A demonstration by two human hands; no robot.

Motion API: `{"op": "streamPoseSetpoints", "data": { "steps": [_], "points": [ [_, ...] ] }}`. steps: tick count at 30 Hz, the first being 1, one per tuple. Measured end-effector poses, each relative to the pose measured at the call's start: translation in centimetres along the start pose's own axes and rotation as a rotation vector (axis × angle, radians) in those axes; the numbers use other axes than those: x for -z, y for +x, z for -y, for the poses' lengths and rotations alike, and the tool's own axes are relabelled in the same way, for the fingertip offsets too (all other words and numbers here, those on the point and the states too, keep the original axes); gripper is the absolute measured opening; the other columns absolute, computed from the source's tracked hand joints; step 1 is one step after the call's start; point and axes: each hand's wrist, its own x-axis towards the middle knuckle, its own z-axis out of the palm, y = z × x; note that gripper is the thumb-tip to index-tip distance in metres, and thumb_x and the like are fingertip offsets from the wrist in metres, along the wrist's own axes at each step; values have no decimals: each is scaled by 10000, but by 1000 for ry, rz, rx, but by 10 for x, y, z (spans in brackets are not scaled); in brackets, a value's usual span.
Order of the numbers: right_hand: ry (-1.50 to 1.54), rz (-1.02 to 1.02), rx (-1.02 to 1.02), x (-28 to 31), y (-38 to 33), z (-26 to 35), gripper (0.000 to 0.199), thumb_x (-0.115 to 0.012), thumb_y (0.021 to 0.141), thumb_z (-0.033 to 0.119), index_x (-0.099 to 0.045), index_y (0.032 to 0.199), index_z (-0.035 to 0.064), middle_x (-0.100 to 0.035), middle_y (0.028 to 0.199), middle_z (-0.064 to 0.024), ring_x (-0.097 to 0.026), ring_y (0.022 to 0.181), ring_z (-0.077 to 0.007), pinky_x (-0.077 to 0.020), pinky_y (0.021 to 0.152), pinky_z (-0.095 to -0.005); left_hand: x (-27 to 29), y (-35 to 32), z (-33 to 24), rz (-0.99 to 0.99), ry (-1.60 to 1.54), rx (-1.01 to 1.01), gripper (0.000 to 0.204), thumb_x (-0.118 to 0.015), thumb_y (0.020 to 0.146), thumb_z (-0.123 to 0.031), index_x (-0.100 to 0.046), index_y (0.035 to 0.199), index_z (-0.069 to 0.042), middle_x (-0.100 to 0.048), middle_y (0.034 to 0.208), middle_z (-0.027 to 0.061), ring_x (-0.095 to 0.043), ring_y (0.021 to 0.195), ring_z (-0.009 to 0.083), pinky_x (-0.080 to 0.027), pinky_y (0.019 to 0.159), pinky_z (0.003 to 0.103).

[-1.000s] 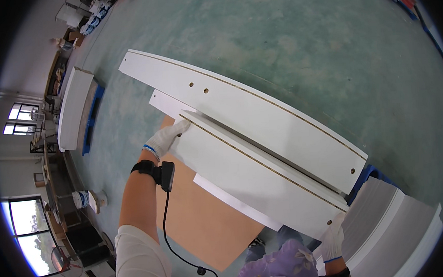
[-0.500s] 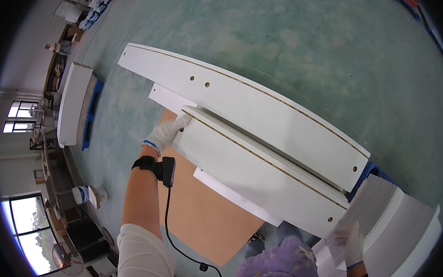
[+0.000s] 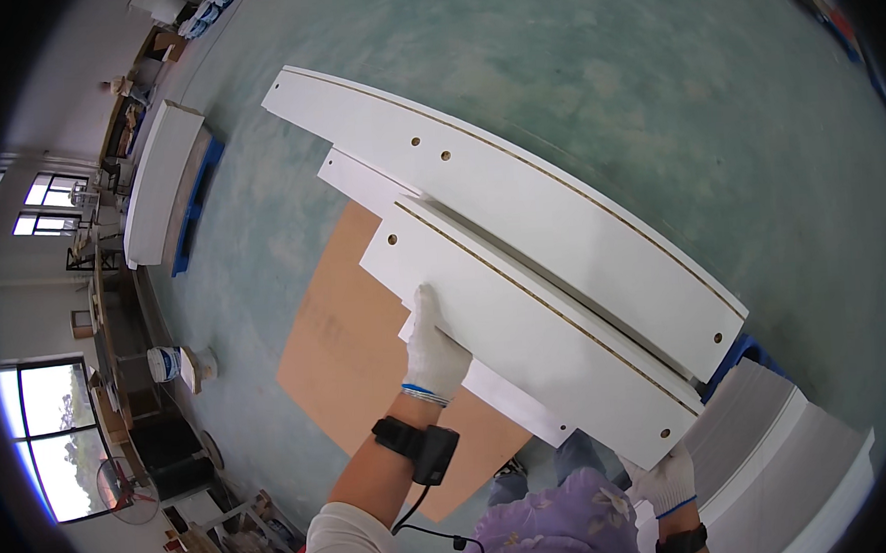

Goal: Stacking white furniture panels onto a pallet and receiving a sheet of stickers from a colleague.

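A white panel (image 3: 526,322) with a narrow brown line along its far edge and a round hole near each end lies slantwise before me. My left hand (image 3: 435,355), in a white knit glove, grips its near edge, thumb on top and the other fingers hidden. My right hand (image 3: 664,483), also gloved, holds the panel's near right corner, with fingertips partly under it. Beyond it lies a longer curved white panel (image 3: 540,206) with several round holes. Other white pieces, a strip (image 3: 515,398) and a board end (image 3: 363,181), show from underneath.
A brown sheet (image 3: 330,327) lies below the panels. At right stands a stack of curved white panels (image 3: 773,459) near a blue pallet (image 3: 738,361). More white panels (image 3: 158,186) rest on another blue pallet (image 3: 197,204) at far left. A bucket (image 3: 164,364) stands left.
My left hand has left the panel's far left end and moved nearer along its close edge. My right hand has come from beside the stack to the panel's corner. The view has shifted slightly.
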Motion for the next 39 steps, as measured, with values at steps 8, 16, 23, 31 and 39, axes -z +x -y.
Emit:
{"op": "streamPoseSetpoints", "data": {
  "steps": [8, 16, 23, 31, 39],
  "points": [
    [-95, 54, 47, 0, 5, 3, 395, -337, 1004, 256, -459, 1300, 25, -505, 1322, -180, -474, 1238, -362, -373, 1056, -523, -6, 6, 5, -211, -398, 73, 687, -464, 919, -606, -427, 1321, -51, -503, 1288, 92, -506, 1171, 223, -465, 954, 333],
    [-103, 105, 70, -20, -3, -2, 386, -336, 1010, 238, -456, 1291, 3, -503, 1310, -187, -483, 1218, -368, -396, 1031, -523, -7, 14, 3, -277, -355, 121, 734, -466, 900, -637, -419, 1328, -42, -504, 1269, 83, -506, 1151, 198, -459, 949, 318],
    [-41, 105, -11, -32, -14, -5, 382, -360, 1014, 275, -474, 1254, 1, -521, 1277, -180, -495, 1182, -351, -426, 975, -505, -16, 12, -5, -185, -444, 119, 633, -424, 961, -538, -391, 1364, -51, -460, 1367, 104, -472, 1236, 253, -417, 1028, 398],
    [-637, 264, 78, 0, -6, 16, 371, -399, 1006, 273, -414, 1312, 65, -549, 1237, -125, -590, 1040, -284, -507, 881, -419, -13, 20, -5, -174, -393, 81, 549, -513, 952, -461, -460, 1310, -49, -513, 1292, 71, -501, 1177, 217, -441, 966, 311],
    [-730, 142, 507, 11, 19, 36, 579, -366, 1000, 457, -345, 1398, 37, -523, 1278, -133, -539, 1142, -264, -463, 964, -414, 106, 106, -67, -421, 1190, -342, 761, -537, 856, -552, -387, 1409, -52, -460, 1394, 166, -463, 1279, 302, -368, 1041, 344]
  ]
}}
